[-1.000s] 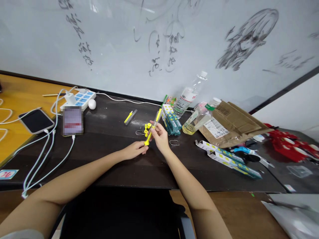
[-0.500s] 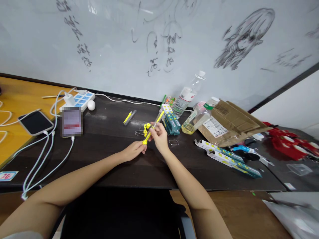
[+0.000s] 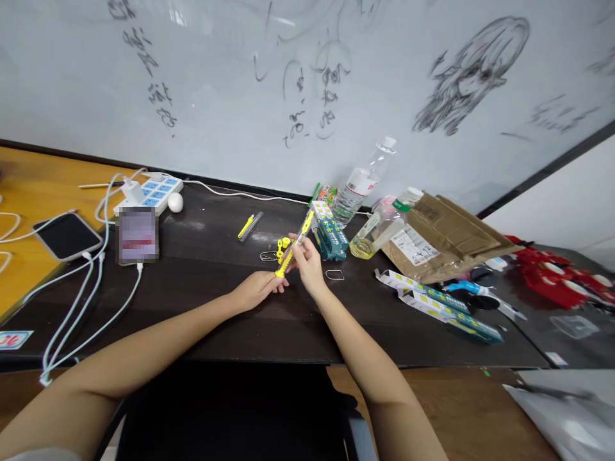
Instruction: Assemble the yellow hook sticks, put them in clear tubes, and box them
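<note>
A slim yellow-and-clear plastic tube (image 3: 308,223) is held slanting up to the right over the dark desk. My left hand (image 3: 262,287) is closed round its yellow lower end. Higher up, the fingers of my right hand (image 3: 307,262) pinch the clear middle of it. Small yellow plastic parts (image 3: 283,244) lie just behind the hands, partly covered by the tube. Beside them are bent wire pieces (image 3: 268,256), and a single wire loop (image 3: 335,274) rests to the right of my right hand. Further back lies another yellow-and-clear tube (image 3: 250,226).
Green-and-white boxes (image 3: 331,234) and two bottles (image 3: 358,189) stand behind on the right, near a cardboard package (image 3: 442,240). Opened long cartons (image 3: 446,307) lie at right. On the left are a power strip (image 3: 161,191), phones (image 3: 67,235) and white cables (image 3: 89,307).
The tube's upper end has shifted slightly down and left, and my right hand has moved a little left with it. Both hands keep their hold.
</note>
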A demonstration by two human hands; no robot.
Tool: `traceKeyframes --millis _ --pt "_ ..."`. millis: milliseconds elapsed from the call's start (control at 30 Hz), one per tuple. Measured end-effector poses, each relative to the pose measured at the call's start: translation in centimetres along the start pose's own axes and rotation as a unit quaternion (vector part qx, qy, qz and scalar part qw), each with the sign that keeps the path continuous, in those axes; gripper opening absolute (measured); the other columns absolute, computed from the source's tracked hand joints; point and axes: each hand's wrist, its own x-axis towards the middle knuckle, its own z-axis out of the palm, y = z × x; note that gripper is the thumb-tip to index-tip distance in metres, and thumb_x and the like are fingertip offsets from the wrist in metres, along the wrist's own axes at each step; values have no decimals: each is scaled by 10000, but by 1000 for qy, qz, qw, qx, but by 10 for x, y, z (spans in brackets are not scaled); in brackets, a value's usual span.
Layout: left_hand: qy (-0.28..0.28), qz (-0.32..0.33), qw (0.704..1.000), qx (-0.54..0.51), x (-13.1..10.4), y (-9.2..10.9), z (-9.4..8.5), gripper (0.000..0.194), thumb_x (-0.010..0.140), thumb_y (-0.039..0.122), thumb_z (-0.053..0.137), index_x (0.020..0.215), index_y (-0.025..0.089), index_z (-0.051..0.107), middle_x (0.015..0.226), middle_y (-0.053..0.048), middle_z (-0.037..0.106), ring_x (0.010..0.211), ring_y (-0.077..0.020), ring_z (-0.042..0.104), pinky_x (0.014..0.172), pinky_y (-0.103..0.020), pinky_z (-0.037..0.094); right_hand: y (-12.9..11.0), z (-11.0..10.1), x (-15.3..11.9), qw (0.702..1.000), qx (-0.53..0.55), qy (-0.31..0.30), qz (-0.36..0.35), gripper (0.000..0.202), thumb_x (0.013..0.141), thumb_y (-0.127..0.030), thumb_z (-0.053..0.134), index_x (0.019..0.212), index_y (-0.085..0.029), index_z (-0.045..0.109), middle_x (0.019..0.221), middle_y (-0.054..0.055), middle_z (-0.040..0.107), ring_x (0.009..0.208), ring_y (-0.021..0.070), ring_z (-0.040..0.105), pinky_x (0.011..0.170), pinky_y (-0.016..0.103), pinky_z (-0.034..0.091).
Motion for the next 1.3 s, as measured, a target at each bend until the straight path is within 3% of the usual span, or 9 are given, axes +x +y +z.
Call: traceKeyframes --millis 167,433,600,733,833,933,1000,1100,1300 --pt "-8 -18 999 37 -2 4 -5 390 961 394 283 974 159 594 609 16 547 593 -126 514 664 -244 403 0 0 0 1000 -2 1 -2 463 801 -507 593 1156 -219 521 692 -21 615 513 90 563 409 179 467" --pt "-26 1 999 48 -2 4 -4 160 861 240 408 918 179 544 776 1 543 710 -145 493 699 -262 383 1 -1 0 1000 -12 -1 -5 462 812 -499 583 1182 -227 526 704 -20 615 527 89 570 437 185 492" --pt "-33 1 999 31 -3 3 -5 227 888 219 314 958 173 524 748 10 499 687 -127 455 698 -247 378 1 -3 1 1000 -4 6 -4 465 808 -492 589 1181 -223 522 709 -18 624 520 86 565 420 174 482" --pt "-71 19 997 8 -3 2 -7 308 944 288 276 1153 170 468 689 19 528 643 -127 483 707 -243 398 0 -4 2 1000 -5 20 -4 466 808 -488 585 1182 -217 523 720 -15 630 511 82 562 410 170 475" --pt "-39 37 998 32 -2 2 -7 304 945 325 332 1130 184 527 872 -46 632 836 -168 564 847 -287 404 -1 -4 2 1000 0 29 -3 472 813 -484 580 1195 -214 518 714 -15 630 507 82 562 404 167 466" --pt "29 68 995 62 1 5 -7 285 926 342 393 981 192 629 1082 -89 612 1053 -215 526 969 -327 350 0 -4 2 1000 9 27 2 463 808 -483 590 1179 -215 524 703 -18 631 487 76 549 389 160 450" --pt "39 66 994 75 2 7 -8 296 914 356 417 837 187 648 999 -78 613 981 -210 543 924 -313 368 1 -3 2 1000 11 24 3 447 810 -481 588 1166 -218 527 704 -16 635 483 76 547 386 162 447" --pt "34 15 997 70 2 8 -9 363 899 390 423 630 172 534 683 -17 534 685 -153 507 721 -271 386 1 -3 2 1000 15 23 4 447 812 -479 585 1170 -220 521 709 -13 641 493 81 558 392 166 454" --pt "16 -21 992 -124 1 1 1 434 920 476 282 649 176 437 605 14 443 594 -121 419 637 -265 357 -1 -3 2 999 29 31 2 449 802 -479 598 1156 -211 527 693 -22 634 472 74 549 373 158 444"
